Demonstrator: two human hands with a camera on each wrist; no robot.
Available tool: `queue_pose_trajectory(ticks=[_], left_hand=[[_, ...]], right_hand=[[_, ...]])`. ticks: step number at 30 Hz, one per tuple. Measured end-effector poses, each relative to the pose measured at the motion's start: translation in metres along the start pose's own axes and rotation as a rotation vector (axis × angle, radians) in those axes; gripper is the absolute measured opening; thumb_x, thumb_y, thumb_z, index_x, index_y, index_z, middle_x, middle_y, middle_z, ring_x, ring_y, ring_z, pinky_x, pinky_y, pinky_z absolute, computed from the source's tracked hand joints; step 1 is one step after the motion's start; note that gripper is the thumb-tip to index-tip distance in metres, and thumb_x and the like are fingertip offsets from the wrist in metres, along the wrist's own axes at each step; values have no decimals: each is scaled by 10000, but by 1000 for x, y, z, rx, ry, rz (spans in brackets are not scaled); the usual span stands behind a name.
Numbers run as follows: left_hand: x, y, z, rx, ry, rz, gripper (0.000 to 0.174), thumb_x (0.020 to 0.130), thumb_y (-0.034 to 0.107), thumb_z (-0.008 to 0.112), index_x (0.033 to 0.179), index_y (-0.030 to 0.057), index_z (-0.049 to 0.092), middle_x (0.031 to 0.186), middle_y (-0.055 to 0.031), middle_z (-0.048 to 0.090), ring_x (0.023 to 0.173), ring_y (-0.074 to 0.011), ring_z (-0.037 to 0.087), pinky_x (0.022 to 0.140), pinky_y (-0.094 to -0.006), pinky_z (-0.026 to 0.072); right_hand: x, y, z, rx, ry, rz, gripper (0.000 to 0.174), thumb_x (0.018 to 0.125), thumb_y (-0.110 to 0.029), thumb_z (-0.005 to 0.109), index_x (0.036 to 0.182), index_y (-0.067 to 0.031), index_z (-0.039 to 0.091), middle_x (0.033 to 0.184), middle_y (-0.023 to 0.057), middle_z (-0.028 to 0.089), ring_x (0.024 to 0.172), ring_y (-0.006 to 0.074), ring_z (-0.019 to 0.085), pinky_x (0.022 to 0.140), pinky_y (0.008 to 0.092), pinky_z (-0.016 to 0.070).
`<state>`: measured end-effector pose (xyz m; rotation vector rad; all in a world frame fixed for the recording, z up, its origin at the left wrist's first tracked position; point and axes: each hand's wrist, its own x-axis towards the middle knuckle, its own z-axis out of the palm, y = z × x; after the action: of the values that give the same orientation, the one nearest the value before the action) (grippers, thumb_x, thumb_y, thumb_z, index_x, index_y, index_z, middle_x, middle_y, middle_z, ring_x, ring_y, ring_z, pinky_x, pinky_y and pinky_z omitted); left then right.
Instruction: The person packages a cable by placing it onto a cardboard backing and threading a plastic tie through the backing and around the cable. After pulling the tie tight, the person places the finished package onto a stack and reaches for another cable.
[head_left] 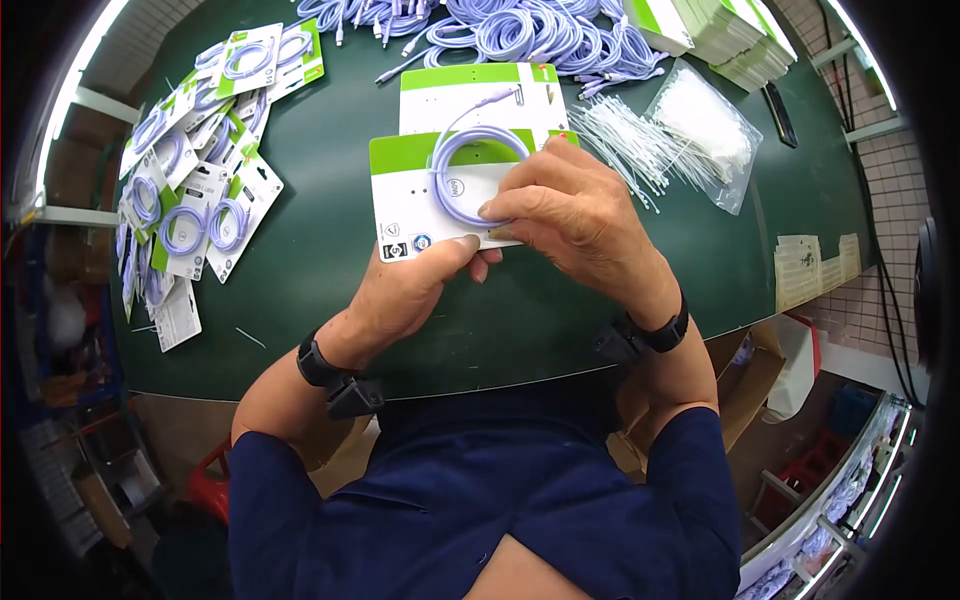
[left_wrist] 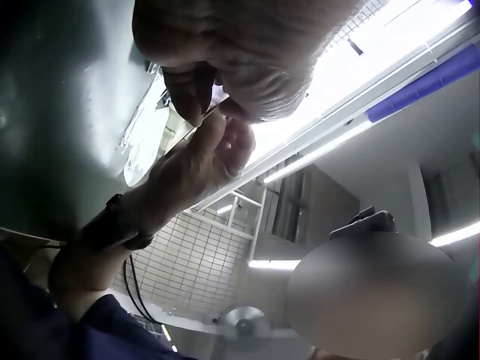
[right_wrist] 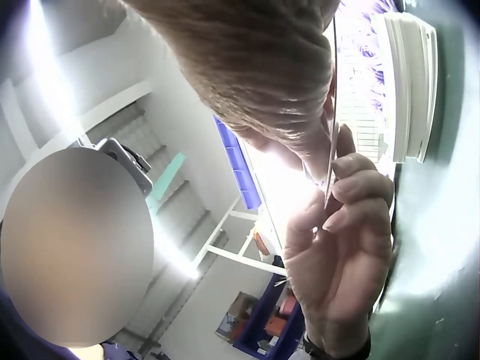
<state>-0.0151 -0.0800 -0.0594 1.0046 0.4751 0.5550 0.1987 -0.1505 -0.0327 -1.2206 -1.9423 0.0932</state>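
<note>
A white and green packaging card [head_left: 400,190] is held up over the table, with a coiled lilac cable [head_left: 440,185] lying against its face. My left hand [head_left: 405,290] grips the card by its lower edge, thumb on the front and fingers behind. At the coil's lower right, my right hand [head_left: 585,215] pinches the cable between thumb and forefinger. The cable's plug end [head_left: 497,96] sticks out above the coil. In the right wrist view the card [right_wrist: 333,120] shows edge-on between the right hand [right_wrist: 255,67] and the left hand [right_wrist: 341,255].
Another card [head_left: 425,100] lies just behind on the green table [head_left: 330,200]. Carded cables [head_left: 185,230] are heaped at left. Loose lilac cables [head_left: 510,35] pile up at the back, near stacked cards [head_left: 725,45]. White cable ties [head_left: 625,140] spread beside a clear bag [head_left: 735,165] at right.
</note>
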Motion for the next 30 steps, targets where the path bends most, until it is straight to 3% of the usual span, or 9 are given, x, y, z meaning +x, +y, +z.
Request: queue_pose_trajectory(ticks=[10, 14, 17, 25, 30], left_hand=[[17, 2, 5, 17, -12, 102, 391, 999, 112, 638, 1362, -14, 563, 1180, -132, 678, 933, -196, 695, 719, -314, 581], [30, -5, 7, 150, 154, 61, 398, 996, 140, 652, 1350, -21, 566, 1104, -109, 680, 843, -156, 685, 647, -278, 574], [45, -21, 14, 178, 294, 399, 376, 1010, 191, 655, 1307, -27, 583, 1020, -82, 676, 727, -109, 654, 539, -240, 540], [36, -7, 9, 220, 290, 198, 332, 1031, 226, 610, 1240, -31, 601, 963, -72, 665, 664, -87, 631, 446, -230, 488], [37, -7, 6, 282, 284, 211, 322, 1033, 223, 596, 1229, -31, 595, 940, -67, 651, 646, -90, 617, 451, -235, 481]], right_hand=[[-1, 12, 6, 200, 67, 73, 328, 714, -1, 892, 1013, -90, 791, 924, 48, 707, 862, 216, 676, 730, 337, 554], [-4, 14, 14, 255, 39, 113, 316, 733, -1, 896, 1023, -73, 796, 937, 56, 714, 863, 206, 689, 724, 324, 565], [-4, 12, 16, 283, 35, 137, 309, 742, -6, 901, 1028, -60, 797, 949, 61, 722, 852, 191, 700, 714, 306, 574], [-1, 8, 15, 318, 23, 175, 273, 760, -14, 908, 1009, -32, 798, 956, 72, 742, 787, 147, 716, 669, 256, 584], [-3, 2, 24, 293, 74, 226, 254, 765, -2, 904, 993, -27, 797, 950, 76, 747, 768, 135, 708, 652, 252, 575]])
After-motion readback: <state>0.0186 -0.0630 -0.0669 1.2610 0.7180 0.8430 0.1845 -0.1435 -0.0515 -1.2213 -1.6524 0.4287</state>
